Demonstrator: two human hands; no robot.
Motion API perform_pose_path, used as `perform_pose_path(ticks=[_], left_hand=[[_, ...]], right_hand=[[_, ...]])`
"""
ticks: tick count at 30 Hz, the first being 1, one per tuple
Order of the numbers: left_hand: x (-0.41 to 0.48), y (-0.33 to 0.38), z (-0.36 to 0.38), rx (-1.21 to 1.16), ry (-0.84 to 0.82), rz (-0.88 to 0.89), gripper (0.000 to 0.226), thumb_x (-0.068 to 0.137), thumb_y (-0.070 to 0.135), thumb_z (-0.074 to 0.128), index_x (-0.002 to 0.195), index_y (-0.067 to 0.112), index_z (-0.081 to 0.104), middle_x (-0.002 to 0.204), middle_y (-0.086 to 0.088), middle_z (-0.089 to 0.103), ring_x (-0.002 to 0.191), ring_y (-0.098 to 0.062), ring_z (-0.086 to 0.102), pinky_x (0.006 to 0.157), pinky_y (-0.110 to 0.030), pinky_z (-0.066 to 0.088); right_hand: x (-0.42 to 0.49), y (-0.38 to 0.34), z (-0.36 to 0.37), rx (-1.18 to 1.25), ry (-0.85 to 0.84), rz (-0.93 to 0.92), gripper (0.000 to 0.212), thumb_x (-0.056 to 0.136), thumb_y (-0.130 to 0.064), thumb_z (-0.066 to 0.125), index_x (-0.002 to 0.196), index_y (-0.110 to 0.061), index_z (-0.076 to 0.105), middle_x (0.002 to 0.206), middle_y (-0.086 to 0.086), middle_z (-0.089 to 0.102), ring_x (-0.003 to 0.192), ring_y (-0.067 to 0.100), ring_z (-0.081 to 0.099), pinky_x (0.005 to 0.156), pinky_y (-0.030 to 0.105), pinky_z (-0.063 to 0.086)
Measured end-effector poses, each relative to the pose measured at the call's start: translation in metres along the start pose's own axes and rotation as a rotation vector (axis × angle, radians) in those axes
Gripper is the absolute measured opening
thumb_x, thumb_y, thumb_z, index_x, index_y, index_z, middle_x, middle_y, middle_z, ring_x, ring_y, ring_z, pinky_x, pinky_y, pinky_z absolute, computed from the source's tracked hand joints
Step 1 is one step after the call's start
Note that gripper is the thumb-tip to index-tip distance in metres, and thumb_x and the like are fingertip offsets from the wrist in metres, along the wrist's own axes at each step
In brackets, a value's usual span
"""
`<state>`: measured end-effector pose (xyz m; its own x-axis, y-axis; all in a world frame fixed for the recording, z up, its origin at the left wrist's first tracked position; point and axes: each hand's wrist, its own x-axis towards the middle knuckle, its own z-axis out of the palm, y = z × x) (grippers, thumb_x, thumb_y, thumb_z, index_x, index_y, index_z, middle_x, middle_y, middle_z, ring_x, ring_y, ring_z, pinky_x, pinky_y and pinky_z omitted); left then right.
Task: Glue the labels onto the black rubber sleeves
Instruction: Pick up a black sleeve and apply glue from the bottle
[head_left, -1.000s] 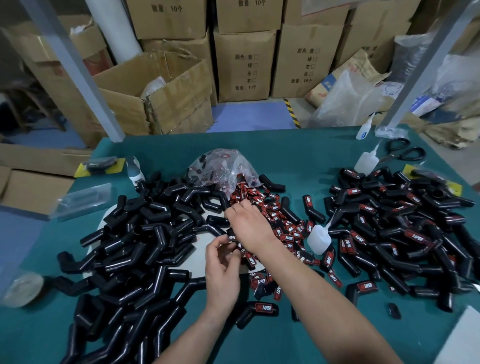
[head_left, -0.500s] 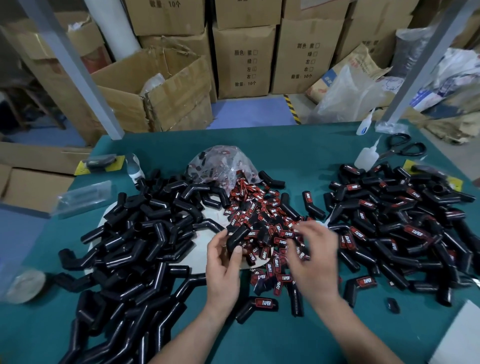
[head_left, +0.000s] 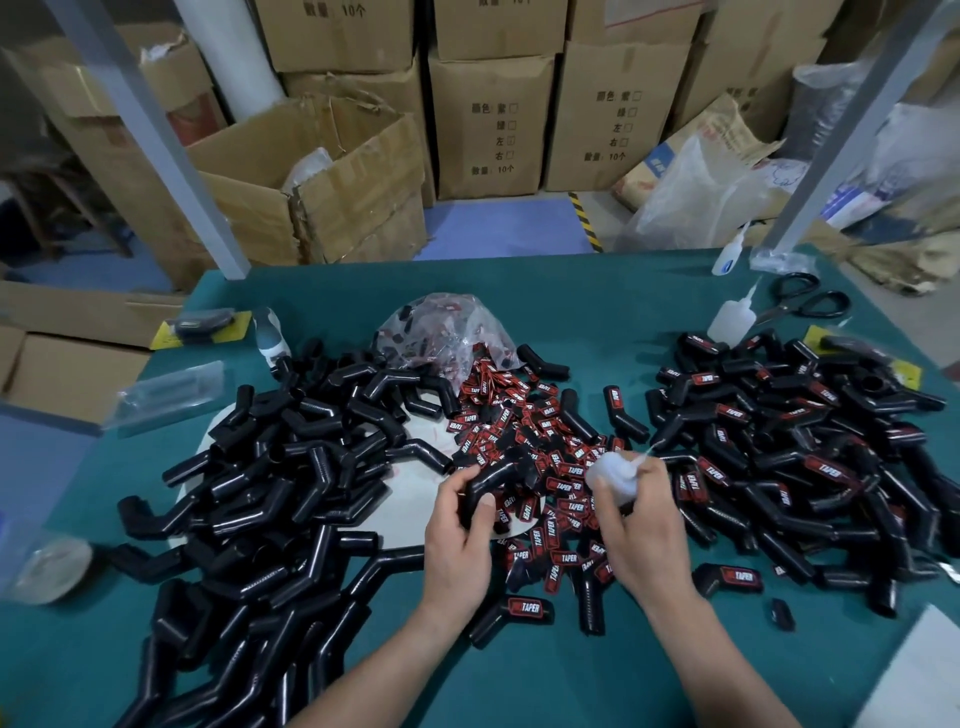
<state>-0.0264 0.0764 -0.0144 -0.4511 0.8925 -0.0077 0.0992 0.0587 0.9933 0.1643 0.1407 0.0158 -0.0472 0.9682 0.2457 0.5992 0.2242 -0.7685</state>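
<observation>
From my end I see the left hand (head_left: 457, 530) curled around one bent black sleeve (head_left: 493, 475) just above the green counter (head_left: 597, 306). The right hand (head_left: 639, 530) grips a small white glue bottle (head_left: 613, 475), its thin nozzle pointing up and to the right. Between and beyond them lies a heap of red-and-black labels (head_left: 540, 431) reading "TAPER". I read the same word on the labelled sleeves (head_left: 805, 441) piled at right, and the cartons (head_left: 493, 130) behind are printed "10个".

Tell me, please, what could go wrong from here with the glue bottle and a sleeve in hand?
1. The right hand holds the glue bottle over the loose labels; a drip could bond several together.
2. The left hand wraps the black sleeve, so glue may reach its fingers.
</observation>
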Motion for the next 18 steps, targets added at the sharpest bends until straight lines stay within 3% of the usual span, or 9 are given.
perform_pose_path(ticks=[2, 4, 6, 9, 11, 14, 16, 18], left_hand=[[0.003, 0.002, 0.002, 0.015, 0.007, 0.017, 0.033, 0.099, 0.038, 0.058, 0.125, 0.056, 0.051, 0.118, 0.023, 0.067, 0.109, -0.01, 0.067, 0.097, -0.052, 0.055], [0.005, 0.002, 0.004, 0.007, 0.039, -0.015, 0.031, 0.1, 0.033, 0.059, 0.123, 0.052, 0.053, 0.114, 0.023, 0.068, 0.101, -0.01, 0.069, 0.091, -0.053, 0.057], [0.003, 0.003, 0.006, 0.01, 0.083, -0.006, 0.026, 0.095, 0.042, 0.06, 0.119, 0.051, 0.056, 0.108, 0.015, 0.071, 0.093, -0.014, 0.07, 0.085, -0.049, 0.059], [-0.002, 0.007, 0.004, -0.023, 0.116, 0.11, 0.028, 0.094, 0.044, 0.058, 0.121, 0.054, 0.059, 0.121, 0.013, 0.067, 0.107, -0.013, 0.068, 0.078, -0.023, 0.058], [-0.004, 0.011, 0.004, -0.022, 0.124, 0.165, 0.032, 0.095, 0.042, 0.059, 0.124, 0.055, 0.059, 0.127, 0.016, 0.063, 0.115, -0.009, 0.064, 0.08, -0.011, 0.052], [-0.005, 0.016, 0.007, -0.066, 0.128, 0.18, 0.032, 0.094, 0.038, 0.061, 0.123, 0.053, 0.059, 0.125, 0.021, 0.065, 0.116, -0.003, 0.064, 0.084, -0.007, 0.049], [-0.004, 0.016, 0.006, -0.076, 0.119, 0.222, 0.03, 0.095, 0.034, 0.061, 0.12, 0.05, 0.061, 0.124, 0.018, 0.065, 0.118, -0.004, 0.062, 0.086, -0.006, 0.048], [-0.001, 0.015, 0.006, -0.065, 0.113, 0.222, 0.029, 0.095, 0.034, 0.061, 0.12, 0.049, 0.063, 0.125, 0.015, 0.066, 0.121, -0.008, 0.061, 0.091, -0.008, 0.048]], right_hand=[[-0.007, -0.006, 0.002, 0.091, -0.03, -0.029, 0.025, 0.096, -0.058, 0.046, 0.112, -0.04, 0.037, 0.105, -0.008, 0.054, 0.086, 0.002, 0.058, 0.067, 0.017, 0.049], [-0.012, -0.008, 0.009, 0.129, -0.07, -0.063, 0.026, 0.098, -0.049, 0.051, 0.115, -0.045, 0.032, 0.105, -0.012, 0.052, 0.087, -0.002, 0.057, 0.063, 0.011, 0.046], [-0.014, -0.006, 0.016, 0.112, -0.092, -0.101, 0.045, 0.094, -0.026, 0.066, 0.12, -0.042, 0.032, 0.103, -0.017, 0.052, 0.079, 0.0, 0.059, 0.059, 0.01, 0.046], [-0.015, -0.001, 0.022, 0.111, -0.075, -0.091, 0.061, 0.087, -0.015, 0.076, 0.13, -0.032, 0.036, 0.107, -0.025, 0.054, 0.084, 0.005, 0.062, 0.067, 0.021, 0.053], [-0.012, 0.0, 0.019, 0.158, -0.028, -0.103, 0.051, 0.088, -0.022, 0.076, 0.127, -0.031, 0.045, 0.113, -0.03, 0.054, 0.097, 0.004, 0.062, 0.08, 0.025, 0.053], [-0.007, 0.001, 0.012, 0.16, 0.068, -0.237, 0.031, 0.089, -0.034, 0.067, 0.117, -0.031, 0.056, 0.118, -0.032, 0.051, 0.11, 0.0, 0.054, 0.092, 0.013, 0.042], [-0.008, 0.003, 0.011, 0.25, 0.128, -0.25, 0.028, 0.089, -0.033, 0.067, 0.115, -0.035, 0.059, 0.115, -0.024, 0.054, 0.105, 0.007, 0.057, 0.089, 0.014, 0.043], [-0.01, 0.005, 0.011, 0.451, 0.168, -0.116, 0.025, 0.086, -0.032, 0.07, 0.11, -0.037, 0.063, 0.103, -0.008, 0.06, 0.089, 0.017, 0.062, 0.078, 0.026, 0.05]])
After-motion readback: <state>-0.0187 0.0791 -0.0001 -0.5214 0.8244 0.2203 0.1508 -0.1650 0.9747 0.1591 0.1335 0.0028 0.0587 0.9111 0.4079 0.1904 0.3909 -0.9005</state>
